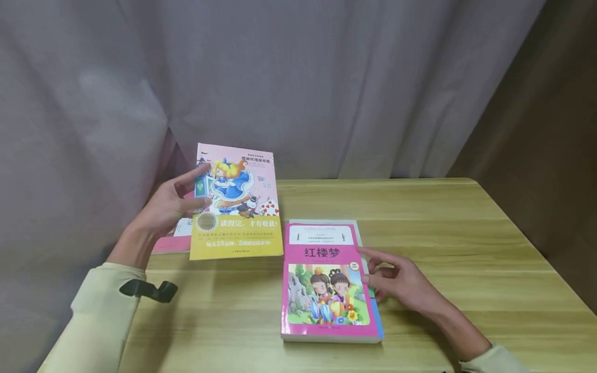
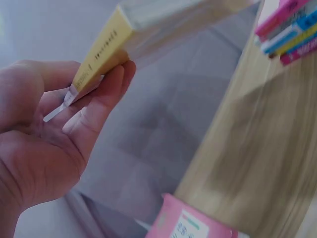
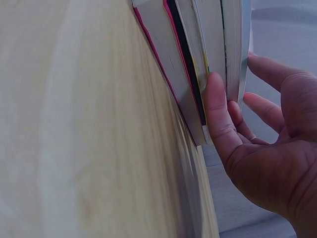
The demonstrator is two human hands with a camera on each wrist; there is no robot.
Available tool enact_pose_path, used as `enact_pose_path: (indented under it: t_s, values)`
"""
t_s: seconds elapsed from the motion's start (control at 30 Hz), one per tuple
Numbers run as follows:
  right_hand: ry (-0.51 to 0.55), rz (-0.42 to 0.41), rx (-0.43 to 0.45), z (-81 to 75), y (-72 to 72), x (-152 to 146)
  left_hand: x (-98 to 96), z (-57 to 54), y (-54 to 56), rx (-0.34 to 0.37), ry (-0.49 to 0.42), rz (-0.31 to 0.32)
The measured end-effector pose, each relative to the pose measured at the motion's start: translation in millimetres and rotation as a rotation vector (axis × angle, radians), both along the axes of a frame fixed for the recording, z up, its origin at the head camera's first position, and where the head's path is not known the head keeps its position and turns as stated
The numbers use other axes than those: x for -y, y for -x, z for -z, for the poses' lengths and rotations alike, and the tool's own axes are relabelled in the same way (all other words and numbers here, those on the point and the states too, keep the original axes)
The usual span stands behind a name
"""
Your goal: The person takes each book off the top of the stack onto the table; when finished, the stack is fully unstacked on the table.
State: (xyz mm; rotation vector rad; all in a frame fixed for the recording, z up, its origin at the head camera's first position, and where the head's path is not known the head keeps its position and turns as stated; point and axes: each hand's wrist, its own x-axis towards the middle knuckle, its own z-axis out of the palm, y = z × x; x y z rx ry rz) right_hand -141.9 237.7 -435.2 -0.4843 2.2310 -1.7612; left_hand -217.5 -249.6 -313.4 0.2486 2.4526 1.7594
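Observation:
My left hand [image 1: 168, 207] grips the left edge of a pink and yellow children's book [image 1: 242, 207], its cover showing a girl in a blue dress. In the left wrist view, the book's yellow spine [image 2: 101, 54] sits between thumb and fingers, and the book is held above the table. On the right, my right hand [image 1: 401, 280] touches the side of a stack of several books topped by a magenta book [image 1: 328, 290] with two cartoon figures. The right wrist view shows the thumb [image 3: 216, 94] against the page edges of the stack [image 3: 185, 64].
Another pink book [image 1: 172, 241] lies on the table's left side, partly hidden behind the held book. The wooden table [image 1: 466, 248] extends to the right of the stack. A grey curtain [image 1: 298, 88] hangs behind the table.

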Motion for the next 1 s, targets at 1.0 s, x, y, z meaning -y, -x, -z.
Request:
enact_pose_path:
  t_s: [1.0]
  values:
    - [-0.002, 0.001, 0.031, 2.2, -10.7, 1, -3.6, 88.7, 63.3, 0.173, 0.362, -0.071]
